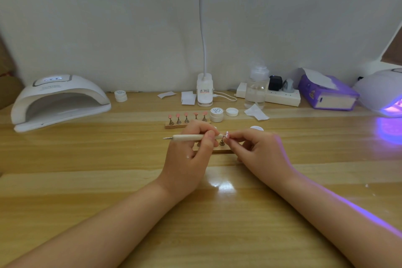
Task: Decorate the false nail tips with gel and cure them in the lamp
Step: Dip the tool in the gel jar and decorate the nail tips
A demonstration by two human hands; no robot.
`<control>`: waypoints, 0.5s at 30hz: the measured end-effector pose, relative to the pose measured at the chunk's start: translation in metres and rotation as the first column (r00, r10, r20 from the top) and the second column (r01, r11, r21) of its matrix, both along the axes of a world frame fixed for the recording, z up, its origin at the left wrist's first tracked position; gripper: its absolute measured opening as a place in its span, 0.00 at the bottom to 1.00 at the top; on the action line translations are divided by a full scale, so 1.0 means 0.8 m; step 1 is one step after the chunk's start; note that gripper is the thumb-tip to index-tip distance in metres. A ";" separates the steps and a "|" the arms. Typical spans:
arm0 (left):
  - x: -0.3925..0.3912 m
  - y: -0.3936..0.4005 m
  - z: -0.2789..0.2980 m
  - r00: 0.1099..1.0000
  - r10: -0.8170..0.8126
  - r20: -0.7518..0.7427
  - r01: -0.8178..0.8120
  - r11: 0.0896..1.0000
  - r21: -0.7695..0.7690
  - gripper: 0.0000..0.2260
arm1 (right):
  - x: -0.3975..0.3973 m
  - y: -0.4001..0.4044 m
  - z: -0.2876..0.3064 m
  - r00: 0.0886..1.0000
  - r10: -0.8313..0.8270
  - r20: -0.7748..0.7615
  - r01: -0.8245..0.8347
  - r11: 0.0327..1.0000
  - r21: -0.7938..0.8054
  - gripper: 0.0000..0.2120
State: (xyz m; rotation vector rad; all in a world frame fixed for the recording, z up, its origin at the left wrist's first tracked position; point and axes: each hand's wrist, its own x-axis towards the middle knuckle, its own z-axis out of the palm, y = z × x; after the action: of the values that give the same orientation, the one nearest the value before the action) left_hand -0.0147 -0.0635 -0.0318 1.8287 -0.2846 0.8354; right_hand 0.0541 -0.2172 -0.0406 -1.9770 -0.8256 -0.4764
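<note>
Two hands busy | left (187, 148) grips tool (191, 137) | right (258, 148) pinches tip (226, 135) | step: dotting gel | next: lamp (58, 102), far left of tip

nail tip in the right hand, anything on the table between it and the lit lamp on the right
Nothing visible does. From the nail tip to the lit lamp, only bare table shows; the tissue box sits farther back.

One head-worn camera looks forward and down across the wooden table (87, 180) toward the wall, close above both forearms.
</note>
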 end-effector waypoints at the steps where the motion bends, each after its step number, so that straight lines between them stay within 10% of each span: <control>1: 0.000 0.000 0.000 1.000 0.001 0.004 -0.001 1.000 0.008 0.05 | 0.000 0.000 0.000 1.000 0.001 0.001 -0.001 1.000 -0.001 0.05; 15: 0.001 0.000 -0.001 1.000 -0.005 -0.009 0.005 1.000 -0.001 0.05 | 0.001 0.001 -0.001 1.000 0.001 0.004 -0.001 1.000 0.015 0.05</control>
State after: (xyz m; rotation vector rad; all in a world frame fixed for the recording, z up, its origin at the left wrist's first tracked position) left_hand -0.0142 -0.0637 -0.0322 1.8303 -0.2826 0.8233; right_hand 0.0551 -0.2166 -0.0416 -1.9628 -0.8237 -0.4848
